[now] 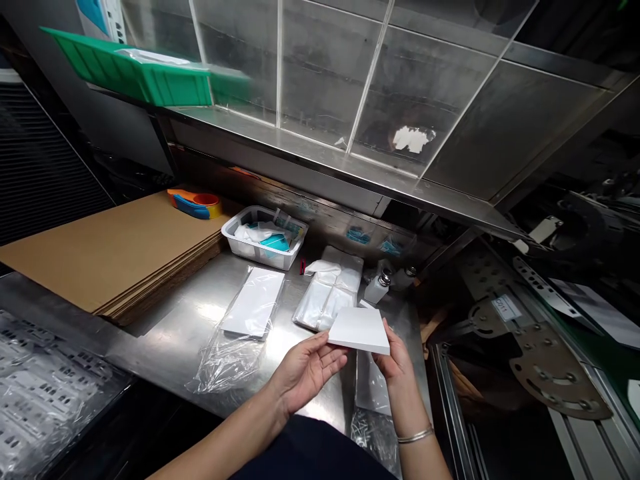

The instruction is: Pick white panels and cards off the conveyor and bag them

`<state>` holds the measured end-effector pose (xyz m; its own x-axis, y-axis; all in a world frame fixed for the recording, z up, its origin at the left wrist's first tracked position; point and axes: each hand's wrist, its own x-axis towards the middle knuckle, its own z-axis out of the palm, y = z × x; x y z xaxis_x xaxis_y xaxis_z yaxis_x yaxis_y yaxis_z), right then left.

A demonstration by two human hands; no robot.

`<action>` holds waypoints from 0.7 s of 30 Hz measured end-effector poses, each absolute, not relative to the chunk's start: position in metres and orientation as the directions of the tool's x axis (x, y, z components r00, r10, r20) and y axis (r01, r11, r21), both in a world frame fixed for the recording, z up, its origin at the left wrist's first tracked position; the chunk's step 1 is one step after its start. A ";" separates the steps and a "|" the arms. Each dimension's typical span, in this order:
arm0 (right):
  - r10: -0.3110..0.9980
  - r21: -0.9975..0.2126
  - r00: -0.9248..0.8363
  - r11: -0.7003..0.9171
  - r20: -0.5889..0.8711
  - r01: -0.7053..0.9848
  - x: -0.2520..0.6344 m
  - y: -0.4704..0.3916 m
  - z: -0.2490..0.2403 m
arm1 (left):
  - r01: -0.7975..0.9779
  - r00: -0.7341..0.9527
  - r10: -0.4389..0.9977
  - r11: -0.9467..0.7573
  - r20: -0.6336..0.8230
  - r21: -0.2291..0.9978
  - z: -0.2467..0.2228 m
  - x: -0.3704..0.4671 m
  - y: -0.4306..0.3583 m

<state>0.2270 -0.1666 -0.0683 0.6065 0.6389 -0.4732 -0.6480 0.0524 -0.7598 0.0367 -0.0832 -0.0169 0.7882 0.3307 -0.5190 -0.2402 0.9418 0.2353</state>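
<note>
A white rectangular block, perhaps a stack of cards (359,329), is held up over the metal table. My right hand (395,353) grips its right edge, thumb along the side. My left hand (311,367) is palm up at its left corner, the thumb touching the edge and the fingers spread partly under it. Left of my hands, a white stack in clear plastic wrap (254,301) lies on the table. Beyond the block are plastic-wrapped white packs (330,293) with a crumpled white cloth (323,267) on top. Another plastic-wrapped item (371,387) lies partly hidden below my right hand.
Cardboard sheets (110,247) with a tape dispenser (197,203) are at the left. A white basket (265,257) and metal-capped bottles (379,287) stand toward the back. A green bin (145,75) sits on the shelf (300,148). Machinery (545,373) is at the right.
</note>
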 end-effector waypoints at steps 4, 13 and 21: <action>0.639 -0.769 0.610 0.045 -0.468 -0.638 0.226 -0.168 -0.068 | -0.229 0.784 0.339 0.937 -0.520 0.265 -0.018 0.038 -0.083; 0.587 -0.837 0.737 0.174 -0.335 -0.519 0.200 -0.165 -0.041 | 0.112 0.760 0.434 0.647 -0.485 0.754 -0.047 0.022 -0.067; 0.808 -0.880 0.565 0.137 -0.166 -0.455 0.152 -0.158 -0.011 | 0.014 0.955 0.256 0.467 -0.150 0.884 -0.048 0.039 -0.074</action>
<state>0.1523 -0.1579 -0.0114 0.5649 0.8083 -0.1662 -0.4554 0.1374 -0.8796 0.0386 -0.0736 -0.0478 0.9551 0.2558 -0.1497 0.0136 0.4670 0.8842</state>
